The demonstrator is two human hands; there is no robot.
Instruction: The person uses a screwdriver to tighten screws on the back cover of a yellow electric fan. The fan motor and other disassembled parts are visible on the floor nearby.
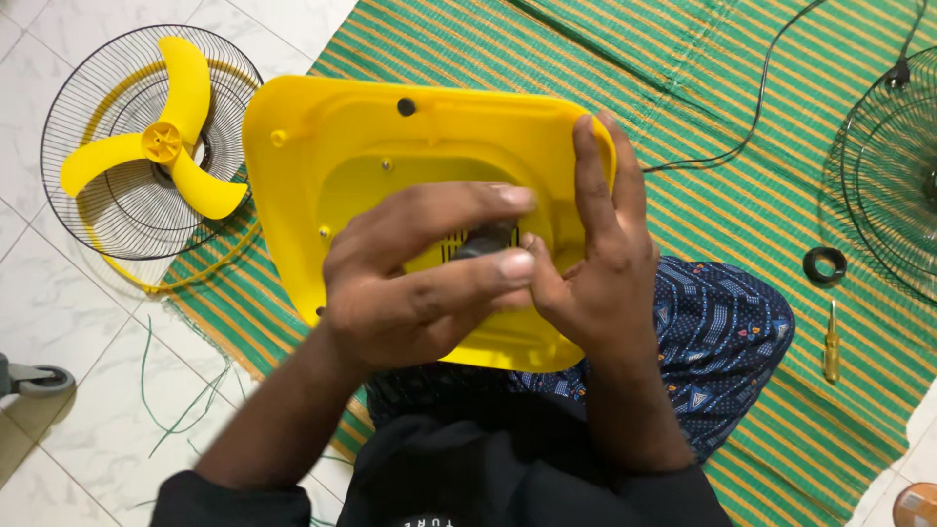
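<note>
Green striped mat (586,68) covers white tiles; above it, on the lap, rests a yellow fan base (322,146). Left hand (410,283) pinches a black part (485,239) at its centre; right hand (595,263) clasps its edge.

Both hands, left hand (410,283) and right hand (595,263), on yellow fan base (322,156).

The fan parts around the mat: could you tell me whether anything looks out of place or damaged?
Nothing looks broken, but the fan is in pieces: yellow blade lying in one wire grille, another grille far right, and loose green wire strands strewn on the floor tiles.
</note>
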